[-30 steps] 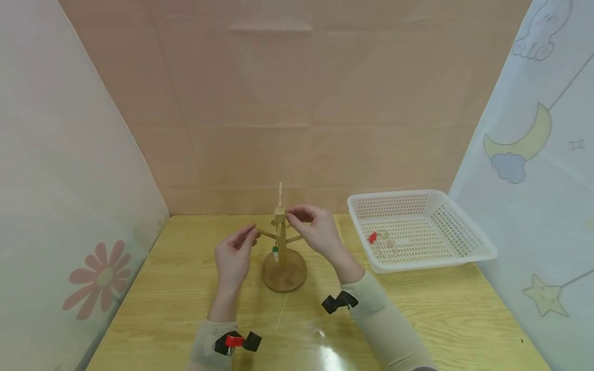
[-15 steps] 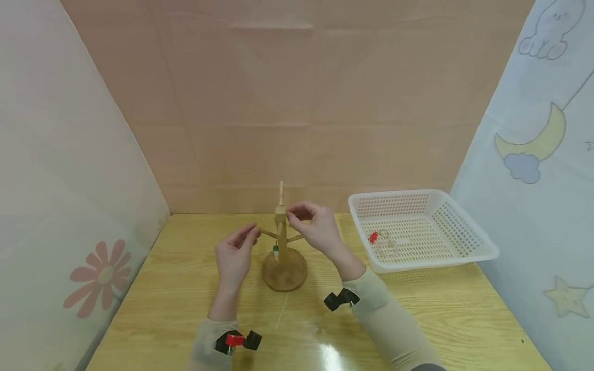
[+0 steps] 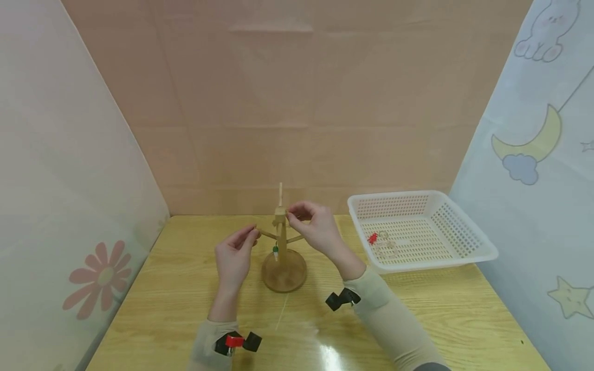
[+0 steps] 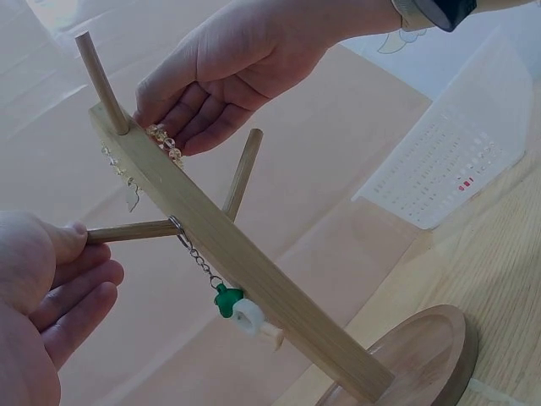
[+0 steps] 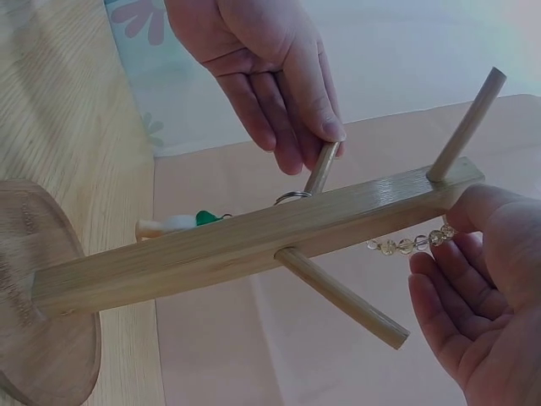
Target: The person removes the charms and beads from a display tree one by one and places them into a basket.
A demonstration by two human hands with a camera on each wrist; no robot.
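Observation:
A wooden peg stand (image 3: 282, 239) with a round base stands on the table between my hands. My left hand (image 3: 233, 257) pinches the tip of its left peg (image 4: 131, 231) between thumb and fingers. From that peg, close to the post, a keychain (image 4: 230, 298) with a green and white charm hangs on a metal ring. Up behind the post's top, my right hand (image 3: 317, 232) pinches a bracelet of clear beads (image 5: 414, 243). Beads show on both sides of the post in the left wrist view, with a leaf-like charm; the post and thumb hide the pinch itself.
At the right of the table sits a white plastic basket (image 3: 468, 256). Inside lie a small red item (image 3: 373, 238) and pale beaded rings (image 3: 386, 250). Two other pegs stick out of the post, one upward (image 4: 101, 83) and one to the right (image 4: 245, 173).

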